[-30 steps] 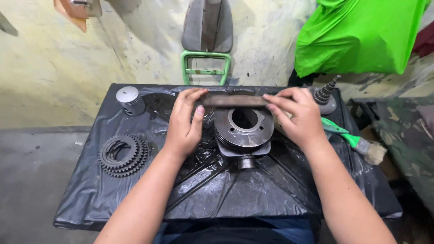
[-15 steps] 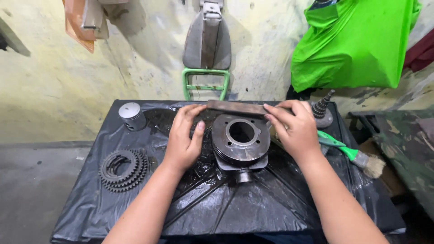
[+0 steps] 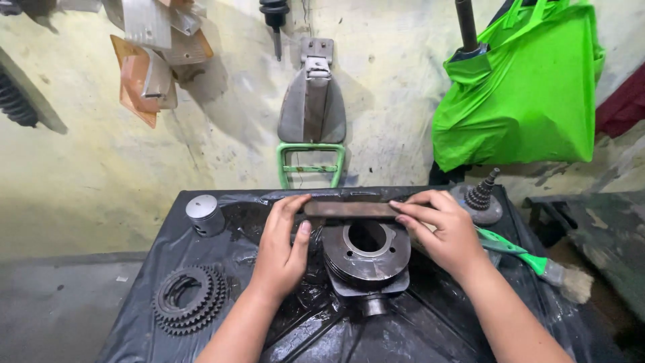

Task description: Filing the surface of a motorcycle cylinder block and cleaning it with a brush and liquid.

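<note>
— Head view: both hands on a flat dark bar (image 3: 351, 210), lying across the far rim of a round metal cylinder (image 3: 366, 254) mid-table.
— Grip?
— Left hand (image 3: 282, 249) pinching the bar's left end, palm down beside the cylinder. Right hand (image 3: 447, 232) closed on the right end.
— Around it?
— Black plastic sheet (image 3: 222, 255) under everything. Piston (image 3: 204, 214) far left, gear stack (image 3: 188, 308) near left, brush with green handle (image 3: 537, 263) right, cone-shaped gear (image 3: 481, 196) behind the right hand.

The hands (image 3: 282, 252) cover both ends of the flat bar (image 3: 349, 210) (its tips hidden).
</note>
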